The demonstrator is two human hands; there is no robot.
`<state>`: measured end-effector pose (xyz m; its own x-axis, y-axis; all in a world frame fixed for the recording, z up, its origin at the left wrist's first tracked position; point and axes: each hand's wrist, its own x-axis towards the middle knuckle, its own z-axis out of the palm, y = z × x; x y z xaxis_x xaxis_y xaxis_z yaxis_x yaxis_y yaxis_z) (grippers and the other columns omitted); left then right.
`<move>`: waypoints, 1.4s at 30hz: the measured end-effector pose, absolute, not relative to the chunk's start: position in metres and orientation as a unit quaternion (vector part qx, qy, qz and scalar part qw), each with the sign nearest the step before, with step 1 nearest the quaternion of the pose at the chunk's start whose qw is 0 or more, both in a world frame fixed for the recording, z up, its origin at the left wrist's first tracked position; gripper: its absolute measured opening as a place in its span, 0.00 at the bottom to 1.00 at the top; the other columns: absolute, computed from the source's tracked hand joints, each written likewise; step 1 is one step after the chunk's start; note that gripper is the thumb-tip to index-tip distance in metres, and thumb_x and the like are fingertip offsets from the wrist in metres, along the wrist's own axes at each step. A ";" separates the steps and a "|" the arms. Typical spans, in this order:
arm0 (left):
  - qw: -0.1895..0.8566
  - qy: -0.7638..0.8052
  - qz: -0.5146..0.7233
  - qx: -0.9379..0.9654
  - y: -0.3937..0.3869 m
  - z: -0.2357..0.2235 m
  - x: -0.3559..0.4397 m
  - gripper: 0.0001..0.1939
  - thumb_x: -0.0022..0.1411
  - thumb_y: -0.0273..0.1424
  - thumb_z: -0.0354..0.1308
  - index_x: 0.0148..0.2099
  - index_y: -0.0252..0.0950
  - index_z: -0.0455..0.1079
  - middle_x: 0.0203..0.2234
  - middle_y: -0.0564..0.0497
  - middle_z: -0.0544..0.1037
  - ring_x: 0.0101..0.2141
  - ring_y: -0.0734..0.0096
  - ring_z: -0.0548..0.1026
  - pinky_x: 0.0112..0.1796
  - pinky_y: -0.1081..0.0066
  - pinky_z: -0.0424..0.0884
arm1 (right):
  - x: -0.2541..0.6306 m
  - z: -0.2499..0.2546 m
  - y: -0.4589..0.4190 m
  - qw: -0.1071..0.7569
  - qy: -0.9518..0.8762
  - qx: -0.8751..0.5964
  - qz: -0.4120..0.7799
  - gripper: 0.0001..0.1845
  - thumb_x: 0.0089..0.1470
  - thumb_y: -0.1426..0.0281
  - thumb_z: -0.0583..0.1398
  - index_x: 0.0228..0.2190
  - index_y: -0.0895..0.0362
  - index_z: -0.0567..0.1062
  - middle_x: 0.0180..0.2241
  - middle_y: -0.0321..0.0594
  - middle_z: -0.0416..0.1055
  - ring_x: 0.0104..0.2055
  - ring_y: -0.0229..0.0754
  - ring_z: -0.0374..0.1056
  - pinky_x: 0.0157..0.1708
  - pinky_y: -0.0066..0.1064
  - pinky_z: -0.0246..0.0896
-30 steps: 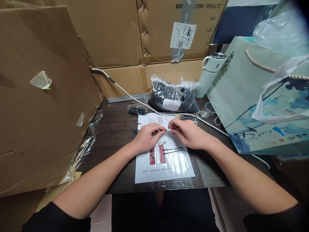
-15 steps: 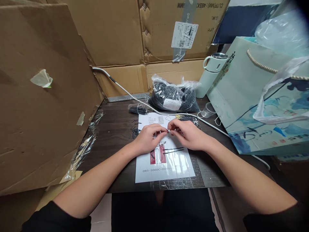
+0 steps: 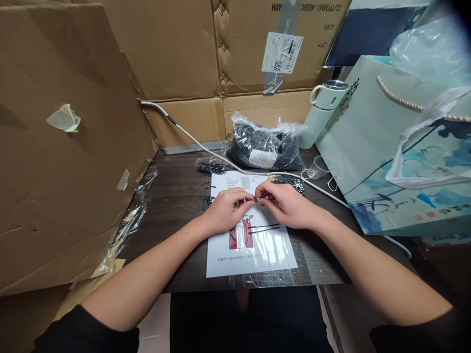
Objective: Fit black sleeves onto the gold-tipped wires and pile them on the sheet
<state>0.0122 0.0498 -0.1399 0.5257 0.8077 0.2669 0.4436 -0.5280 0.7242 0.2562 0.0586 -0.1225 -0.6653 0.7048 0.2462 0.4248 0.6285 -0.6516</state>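
Note:
Above the printed sheet (image 3: 272, 257), my left hand (image 3: 230, 210) and my right hand (image 3: 289, 205) meet fingertip to fingertip, both closed in a pinch. A thin black wire shows between the fingers of my right hand. What my left fingertips hold is too small and covered to name. Below the hands, thin black wires (image 3: 265, 229) lie across the sheet beside a red printed picture (image 3: 248, 238). Short black tube pieces (image 3: 206, 200) are scattered left of my left hand. Behind my right hand lies a bundle of black wires with gold-coloured ends (image 3: 285, 181).
A clear bag of black pieces (image 3: 263, 144) rests at the back, near a white bottle (image 3: 320, 115). Another black wire bundle (image 3: 211, 166) lies left of it. A white cable (image 3: 198, 143) crosses the table. Cardboard (image 3: 73, 171) stands left, a paper bag (image 3: 382, 147) right.
Both hands stay pinched together in the same spot; only a very slight shift of the view shows.

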 end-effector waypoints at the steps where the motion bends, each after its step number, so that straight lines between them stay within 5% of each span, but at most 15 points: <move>1: 0.300 0.381 0.304 0.820 0.050 -0.140 0.012 0.10 0.75 0.33 0.59 0.47 0.37 0.81 0.40 0.47 0.84 0.40 0.67 0.78 0.45 0.65 0.72 | 0.256 -0.123 0.059 0.249 -0.868 -0.324 0.283 0.06 0.68 0.76 0.57 0.46 0.55 0.70 0.41 0.40 0.77 0.36 0.40 0.68 0.39 0.32 0.59; 8: 0.275 0.408 0.330 0.805 0.048 -0.137 0.012 0.17 0.69 0.35 0.66 0.58 0.35 0.79 0.40 0.48 0.83 0.33 0.72 0.74 0.41 0.68 0.72 | 0.258 -0.122 0.060 0.279 -0.857 -0.329 0.283 0.05 0.68 0.75 0.57 0.45 0.54 0.70 0.37 0.37 0.74 0.34 0.39 0.66 0.38 0.32 0.58; 15: 0.250 0.405 0.361 0.802 0.048 -0.136 0.012 0.06 0.70 0.31 0.65 0.46 0.36 0.82 0.35 0.51 0.84 0.31 0.74 0.74 0.38 0.71 0.70 | 0.258 -0.120 0.060 0.302 -0.846 -0.330 0.291 0.04 0.68 0.74 0.58 0.43 0.55 0.71 0.35 0.36 0.73 0.33 0.38 0.65 0.36 0.32 0.58; 42: 0.273 0.417 0.356 0.790 0.046 -0.134 0.011 0.07 0.72 0.32 0.64 0.45 0.37 0.83 0.38 0.51 0.87 0.34 0.73 0.78 0.39 0.71 0.71 | 0.256 -0.120 0.058 0.300 -0.850 -0.330 0.280 0.05 0.68 0.76 0.58 0.43 0.54 0.71 0.34 0.35 0.73 0.33 0.38 0.65 0.36 0.32 0.56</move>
<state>0.0113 0.0465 -0.1338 0.3986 0.8539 0.3345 0.4648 -0.5025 0.7290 0.2558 0.0581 -0.1197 -0.6020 0.7295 0.3247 0.3940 0.6250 -0.6739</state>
